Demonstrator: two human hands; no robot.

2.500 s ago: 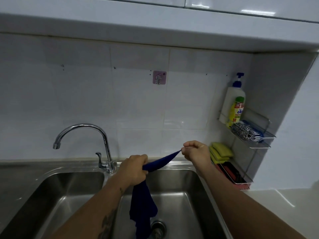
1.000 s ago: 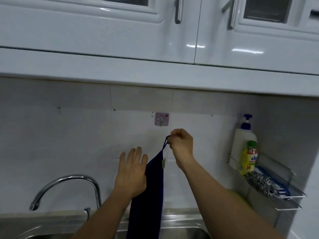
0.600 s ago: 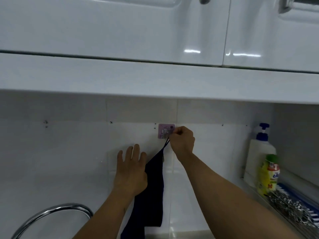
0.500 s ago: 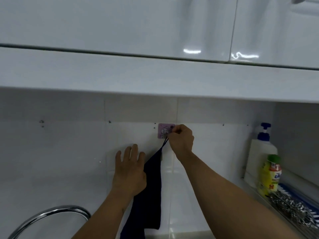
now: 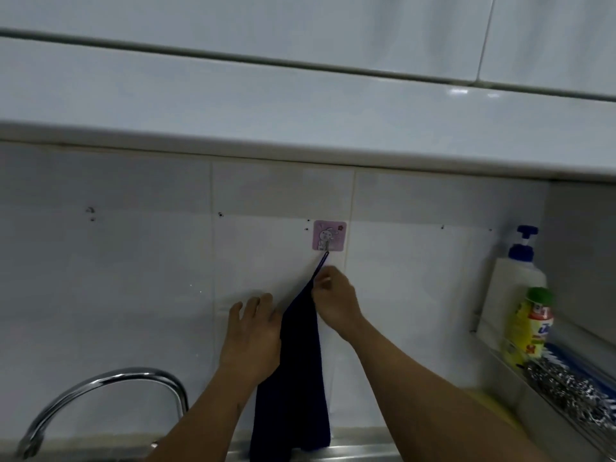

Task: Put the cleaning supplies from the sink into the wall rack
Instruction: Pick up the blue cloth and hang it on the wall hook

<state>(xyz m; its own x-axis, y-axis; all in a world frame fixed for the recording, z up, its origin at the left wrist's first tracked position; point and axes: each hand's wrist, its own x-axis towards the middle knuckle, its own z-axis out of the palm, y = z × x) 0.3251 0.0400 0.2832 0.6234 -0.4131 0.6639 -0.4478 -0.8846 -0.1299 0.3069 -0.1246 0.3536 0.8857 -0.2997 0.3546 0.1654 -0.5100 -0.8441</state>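
I take the pink hook sticker (image 5: 329, 235) on the white tile wall as my marker. From its metal hook the thin loop (image 5: 320, 266) of the dark blue cloth (image 5: 293, 378) runs down and a little left, and the cloth hangs flat against the tiles straight below the sticker, its lower edge reaching the steel sink rim (image 5: 350, 451).

My right hand (image 5: 333, 301) sits just below the sticker, at the top corner of the cloth where the loop joins it. Its fingers (image 5: 321, 278) are curled in beside the loop; I cannot tell whether they pinch it or only touch it. My left hand (image 5: 250, 331) is lower and to the left of the sticker, fingers spread and relaxed, gripping nothing, its edge against the left side of the cloth.

Far to the right of the sticker the wall rack (image 5: 546, 395) holds a white pump bottle (image 5: 510, 295) with a blue top, a yellow bottle (image 5: 528, 328) with a green cap in front of it, a steel scourer (image 5: 566, 391) and something blue behind that. A yellow patch shows below the rack, too blurred to name.

Down to the left of the sticker curves the chrome faucet (image 5: 100, 391).
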